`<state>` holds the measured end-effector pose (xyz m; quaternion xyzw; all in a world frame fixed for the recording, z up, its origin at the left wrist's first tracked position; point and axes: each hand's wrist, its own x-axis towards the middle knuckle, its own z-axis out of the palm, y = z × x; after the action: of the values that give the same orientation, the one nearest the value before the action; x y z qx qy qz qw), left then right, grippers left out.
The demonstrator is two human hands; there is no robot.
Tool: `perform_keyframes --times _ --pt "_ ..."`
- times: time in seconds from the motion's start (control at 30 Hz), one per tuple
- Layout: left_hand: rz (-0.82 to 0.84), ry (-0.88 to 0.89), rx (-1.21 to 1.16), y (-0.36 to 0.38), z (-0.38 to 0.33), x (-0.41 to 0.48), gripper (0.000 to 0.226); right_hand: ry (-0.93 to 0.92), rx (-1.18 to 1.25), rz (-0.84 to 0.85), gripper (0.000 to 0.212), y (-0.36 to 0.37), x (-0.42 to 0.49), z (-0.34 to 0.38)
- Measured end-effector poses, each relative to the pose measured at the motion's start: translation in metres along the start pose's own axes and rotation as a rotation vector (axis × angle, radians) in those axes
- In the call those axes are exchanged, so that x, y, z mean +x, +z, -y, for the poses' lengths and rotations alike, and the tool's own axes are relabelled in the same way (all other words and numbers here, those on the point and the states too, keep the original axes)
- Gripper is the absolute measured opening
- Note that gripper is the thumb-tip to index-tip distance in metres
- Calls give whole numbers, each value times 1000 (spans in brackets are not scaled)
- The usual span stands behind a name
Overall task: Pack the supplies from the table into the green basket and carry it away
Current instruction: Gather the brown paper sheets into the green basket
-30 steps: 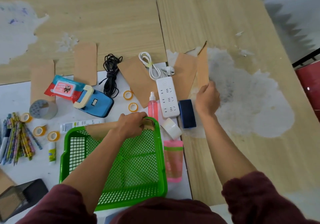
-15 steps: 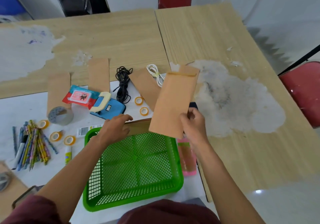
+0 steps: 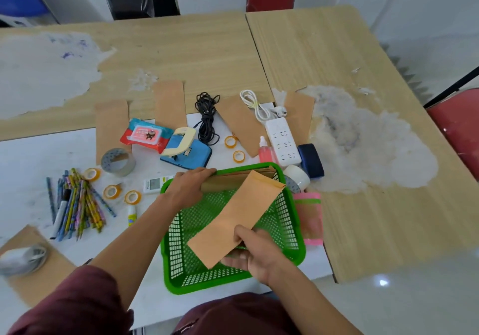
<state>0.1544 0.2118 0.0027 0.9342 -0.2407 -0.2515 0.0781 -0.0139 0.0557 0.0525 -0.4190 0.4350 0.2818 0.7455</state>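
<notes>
While pinching the long tan paper envelope at its near end between thumb and fingers of the right hand, risks letting it sag or catch a corner on the green plastic mesh basket, above which held slanted, far tip close to the back wall. With the left hand curled over a stack of brown envelopes stood on edge against that back wall, could let them flop flat if released too soon. Just beyond the rim, crowding: pink spray bottle, white power strip, white tape roll, dark blue block eraser; likely to be knocked if the basket slides. Further left on the surface, unpacked: bundle of coloured pencils, grey tape roll.
</notes>
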Motion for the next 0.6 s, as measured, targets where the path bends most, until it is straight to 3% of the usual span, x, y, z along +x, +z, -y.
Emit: perform_keyframes --times 0.17,0.4,0.5,0.6 --pt "-82 -19 -23 0 5 6 60 -51 110 -54 12 15 4 -3" --pt "-41 -1 -149 7 16 10 63 -74 190 -121 9 30 29 6" --pt "-21 18 -207 8 20 11 57 -145 140 -196 6 35 55 23" --pt "-34 18 -319 3 14 7 44 -232 -54 -237 25 40 79 35"
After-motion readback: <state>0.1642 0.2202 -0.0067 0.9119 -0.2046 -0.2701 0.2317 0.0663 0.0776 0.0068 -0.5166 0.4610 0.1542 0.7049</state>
